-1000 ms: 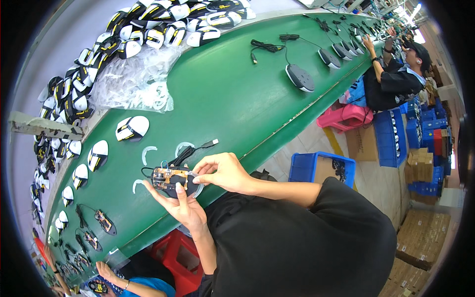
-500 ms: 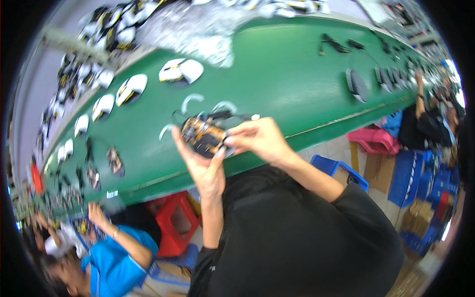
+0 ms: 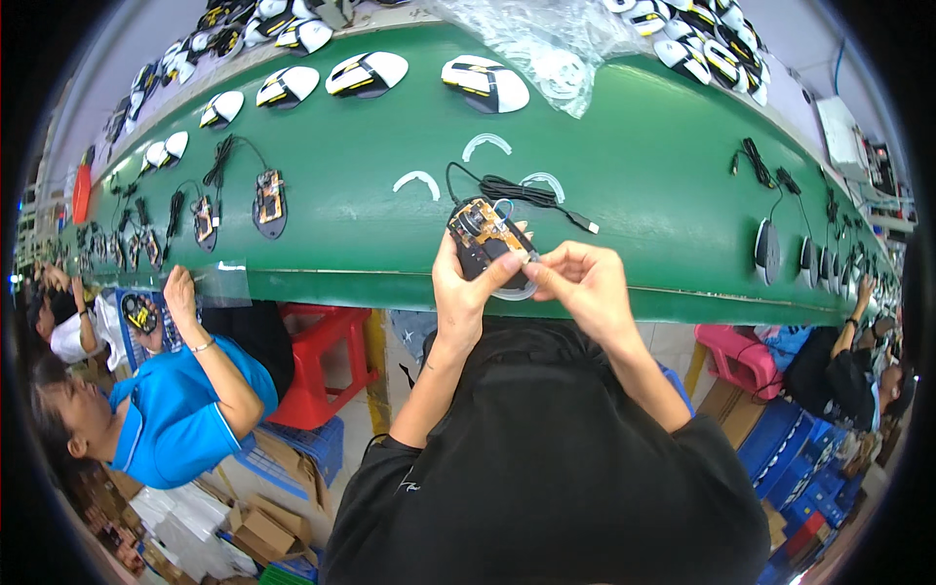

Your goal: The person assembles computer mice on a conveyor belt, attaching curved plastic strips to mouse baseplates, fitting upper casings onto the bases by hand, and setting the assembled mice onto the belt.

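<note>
My left hand is closed around an opened computer mouse base, its thumb lying across the near side. An orange-brown circuit board faces up on the base. From its far end a black cable runs to a bundled coil on the table, ending in a USB plug. My right hand pinches at the base's right edge, where a pale curved strip follows the near rim; the fingertips partly hide their hold. Similar pale strips lie beyond, one at the left and one farther off.
White-and-black mouse shells line the far side of the green table, near a clear plastic bag. More mouse bases with boards lie left, grey mice right. A co-worker in blue sits left beside a red stool.
The whole view has shifted and turned, bringing the table more level and my hands lower. Both hands stay on the mouse base, with the right fingers still at its right edge.
</note>
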### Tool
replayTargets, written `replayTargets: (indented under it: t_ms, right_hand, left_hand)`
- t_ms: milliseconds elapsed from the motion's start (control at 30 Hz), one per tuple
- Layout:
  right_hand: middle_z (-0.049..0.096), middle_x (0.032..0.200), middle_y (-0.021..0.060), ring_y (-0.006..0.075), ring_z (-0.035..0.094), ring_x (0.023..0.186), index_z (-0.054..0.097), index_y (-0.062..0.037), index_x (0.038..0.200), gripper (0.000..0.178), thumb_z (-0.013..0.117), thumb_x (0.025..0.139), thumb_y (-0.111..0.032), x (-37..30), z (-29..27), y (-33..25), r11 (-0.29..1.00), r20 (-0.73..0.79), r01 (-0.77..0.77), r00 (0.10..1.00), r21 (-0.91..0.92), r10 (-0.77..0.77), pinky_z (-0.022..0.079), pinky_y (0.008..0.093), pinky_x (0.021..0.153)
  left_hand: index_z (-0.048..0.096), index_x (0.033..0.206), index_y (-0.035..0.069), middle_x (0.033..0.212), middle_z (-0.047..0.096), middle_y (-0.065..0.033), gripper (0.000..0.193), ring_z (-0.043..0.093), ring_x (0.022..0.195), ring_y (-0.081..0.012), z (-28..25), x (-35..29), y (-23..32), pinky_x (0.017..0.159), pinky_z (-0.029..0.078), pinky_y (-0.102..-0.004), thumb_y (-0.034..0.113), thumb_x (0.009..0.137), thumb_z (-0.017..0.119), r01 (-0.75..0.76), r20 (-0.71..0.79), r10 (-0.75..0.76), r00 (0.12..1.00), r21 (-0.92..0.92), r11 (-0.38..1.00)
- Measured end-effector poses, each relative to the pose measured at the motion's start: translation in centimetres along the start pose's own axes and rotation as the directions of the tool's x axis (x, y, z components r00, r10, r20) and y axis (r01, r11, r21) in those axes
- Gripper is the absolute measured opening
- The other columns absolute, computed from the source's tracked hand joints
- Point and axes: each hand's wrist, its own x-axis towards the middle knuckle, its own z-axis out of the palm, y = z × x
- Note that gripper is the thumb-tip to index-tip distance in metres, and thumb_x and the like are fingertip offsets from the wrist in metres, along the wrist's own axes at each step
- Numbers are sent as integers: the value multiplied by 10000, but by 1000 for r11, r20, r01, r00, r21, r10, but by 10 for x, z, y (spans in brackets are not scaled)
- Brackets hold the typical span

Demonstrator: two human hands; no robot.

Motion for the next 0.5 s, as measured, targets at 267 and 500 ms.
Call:
replayTargets:
  t_ms: [267, 500]
  right_hand:
    - [709, 801, 89, 122, 686, 719, 679, 49, 889, 123, 734, 835, -47, 3, 5, -21, 998, 168, 55, 985, -40, -48, 564, 245, 640]
    - [693, 814, 95, 192, 691, 714, 703, -11, 927, 198, 765, 739, -2, 28, 6, -62, 452, 313, 740, 640, -499, -702, 550, 278, 643]
  left_hand:
    - [329, 1431, 1, 1244, 550, -233, 523, 584, 1149, -373, -14, 6, 19, 973, 508, -502, 182, 967, 489, 119, 123, -54, 991, -616, 779]
    - [348, 1403, 5, 1211, 571, -195, 449, 619, 1092, -310, -19, 3, 22, 897, 550, -546, 209, 1008, 412, 127, 199, -26, 980, -513, 849]
